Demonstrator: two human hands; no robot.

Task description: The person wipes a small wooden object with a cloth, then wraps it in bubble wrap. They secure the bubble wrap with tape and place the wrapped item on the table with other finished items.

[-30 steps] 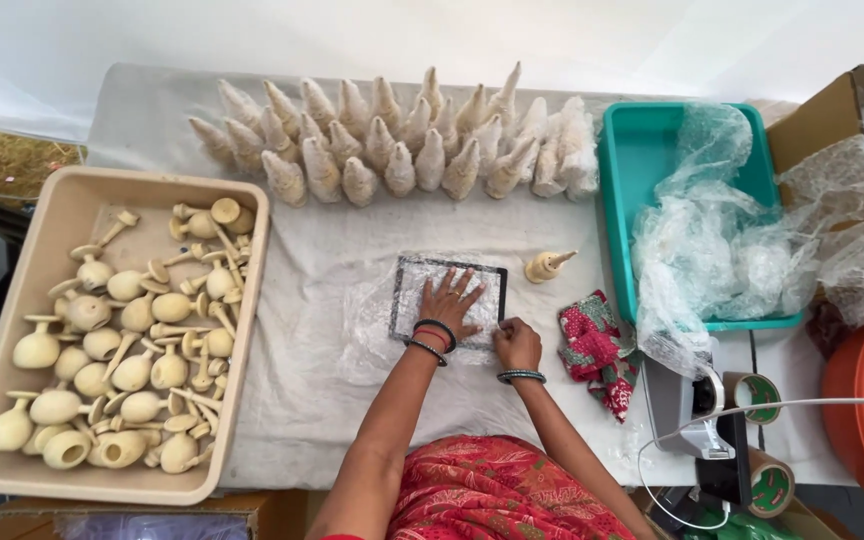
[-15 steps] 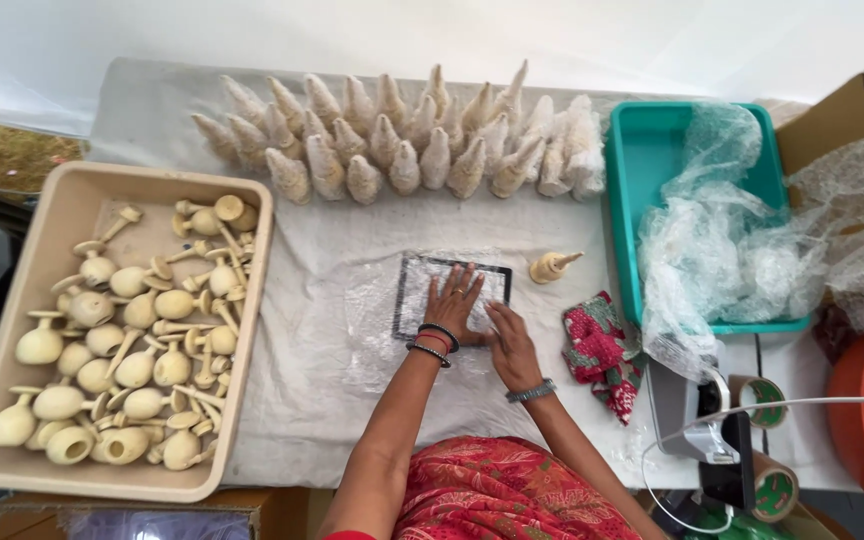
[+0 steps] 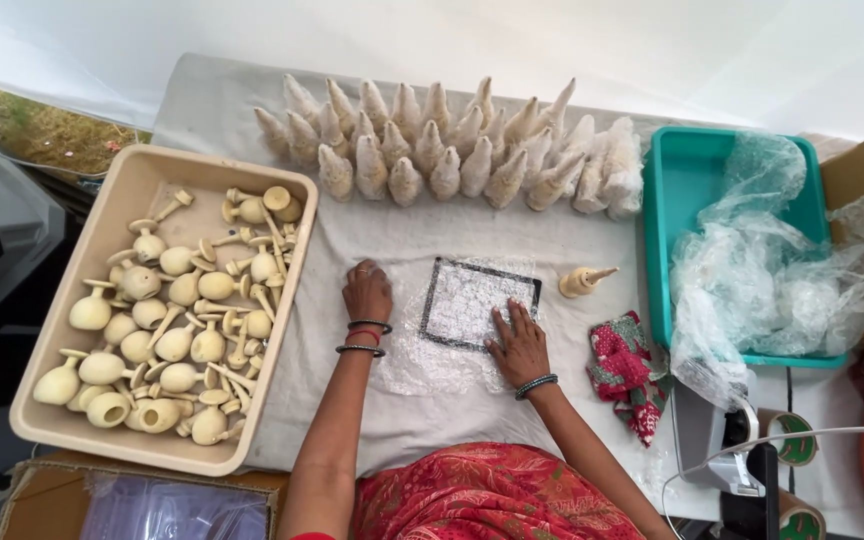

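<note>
Head view: your right hand (image 3: 519,345) presses flat on the bubble wrap sheet (image 3: 472,310); your left hand (image 3: 366,292), seemingly loosely curled, rests at nine o'clock. The wrap may slide.

— How was the light?
— Bright, soft daylight, even across the grey cloth-covered table (image 3: 512,230). The white background at the top was washed out, almost blown.
— Any shadows?
— Only faint, short ones, under the right hand (image 3: 520,345) and the left hand (image 3: 367,292); nothing hard-edged.
— Glare?
— Small glints on the crumpled clear plastic (image 3: 752,270) in the teal tray (image 3: 687,190), and on the bubble wrap (image 3: 452,345).
— Sharpness?
— Crisp in the middle. The wide lens bent the edges: the beige tray (image 3: 142,190) leaned outward, and the dark left corner was dim and slightly soft.
</note>
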